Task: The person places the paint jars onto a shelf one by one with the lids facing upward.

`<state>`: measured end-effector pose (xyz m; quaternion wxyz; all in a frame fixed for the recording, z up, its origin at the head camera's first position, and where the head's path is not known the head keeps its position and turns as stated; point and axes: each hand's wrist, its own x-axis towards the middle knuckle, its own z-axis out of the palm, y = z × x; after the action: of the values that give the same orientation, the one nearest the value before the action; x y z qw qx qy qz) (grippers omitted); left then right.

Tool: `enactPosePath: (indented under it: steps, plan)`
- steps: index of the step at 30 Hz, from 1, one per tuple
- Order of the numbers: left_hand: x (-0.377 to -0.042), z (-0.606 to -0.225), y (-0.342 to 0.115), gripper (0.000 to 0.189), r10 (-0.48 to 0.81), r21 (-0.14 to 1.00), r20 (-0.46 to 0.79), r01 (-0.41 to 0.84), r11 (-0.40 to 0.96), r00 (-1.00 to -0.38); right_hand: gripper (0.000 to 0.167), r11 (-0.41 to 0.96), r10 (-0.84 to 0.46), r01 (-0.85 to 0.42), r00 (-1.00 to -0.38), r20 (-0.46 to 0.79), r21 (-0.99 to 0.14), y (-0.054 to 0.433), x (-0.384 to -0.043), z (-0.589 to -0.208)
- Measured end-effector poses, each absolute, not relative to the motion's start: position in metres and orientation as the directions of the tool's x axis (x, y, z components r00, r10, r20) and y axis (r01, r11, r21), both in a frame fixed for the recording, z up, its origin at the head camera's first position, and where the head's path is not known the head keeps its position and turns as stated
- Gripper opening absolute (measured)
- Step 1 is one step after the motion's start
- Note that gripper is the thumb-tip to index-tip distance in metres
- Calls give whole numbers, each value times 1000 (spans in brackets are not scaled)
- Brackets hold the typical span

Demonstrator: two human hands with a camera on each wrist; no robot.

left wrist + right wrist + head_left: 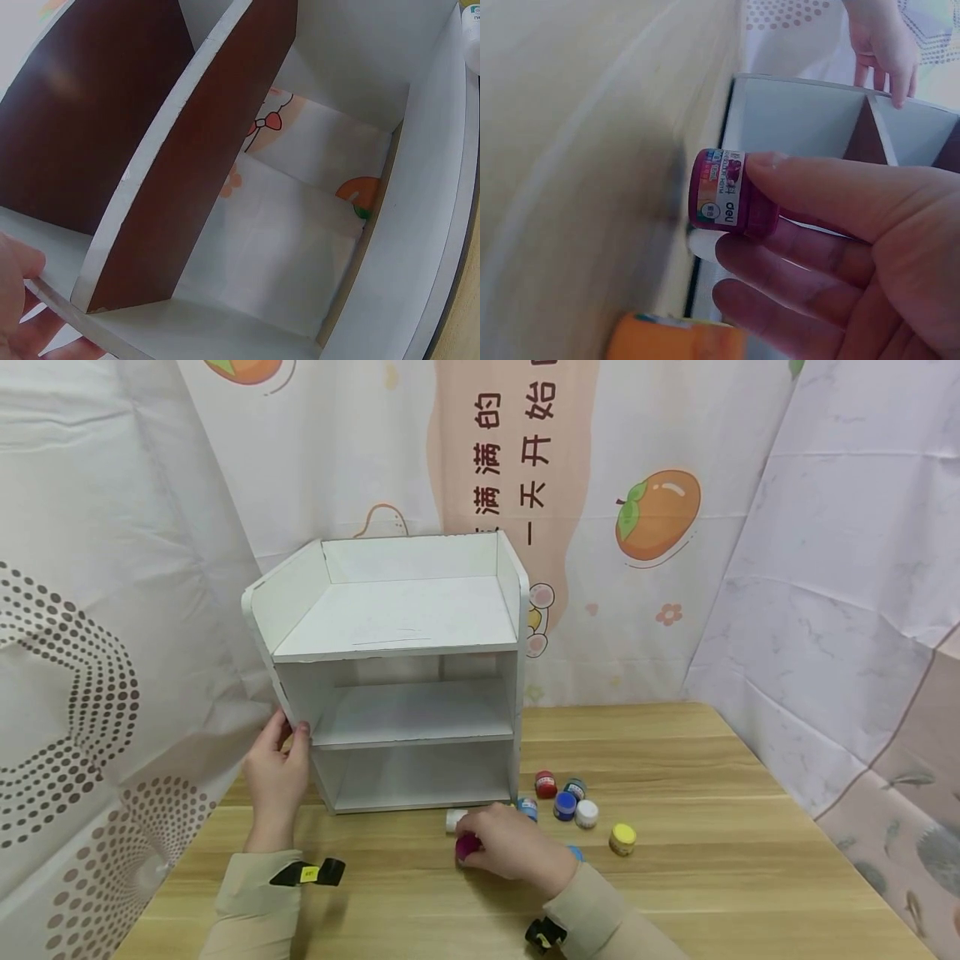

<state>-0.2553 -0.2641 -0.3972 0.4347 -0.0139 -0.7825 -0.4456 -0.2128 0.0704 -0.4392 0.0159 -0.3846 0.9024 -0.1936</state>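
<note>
magenta, small and cylindrical, a labelled jar (467, 848) was pinched in the right hand (519, 847), the thumb on one side and curled fingers on the other, closed to the jar's own width. it was near the front of a boxy white shelf unit (408, 614), over a wood-grain tabletop (405, 897); whether its base touched the wood could not be told. the left hand (276, 772) gripped the unit's left side at the front edge, thumb and fingers parted only by the board. a white cylindrical jar (454, 820) was just beyond the right hand, and a light blue jar (528, 808) was beside the unit's right corner. farther right, a red jar (546, 785), a dark teal jar (575, 788), a deep blue jar (565, 806) and a squat white jar (587, 814) were close together, with a yellow jar (622, 839) apart from them. an orange jar (671, 341) showed low in the right wrist view.
</note>
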Motion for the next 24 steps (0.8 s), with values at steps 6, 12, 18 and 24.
enactPosePath:
  steps: [6,12,18,24]
  plan:
    - [-256,-396,-265,37,-367,684,695,412,602,-618,17,613,-664,-656,-730,162,-440,82,-211,-418]
    - [-256,-396,-266,37,-367,685,694,414,599,-619,9,594,-650,-662,-729,212,-456,99,-209,-398]
    - [-255,-396,-265,37,-367,691,689,414,593,-625,8,567,-653,-704,-701,287,-429,107,-209,-392]
    - [-255,-398,-265,38,-362,702,677,414,580,-641,8,548,-649,-701,-700,297,-456,111,-206,-387]
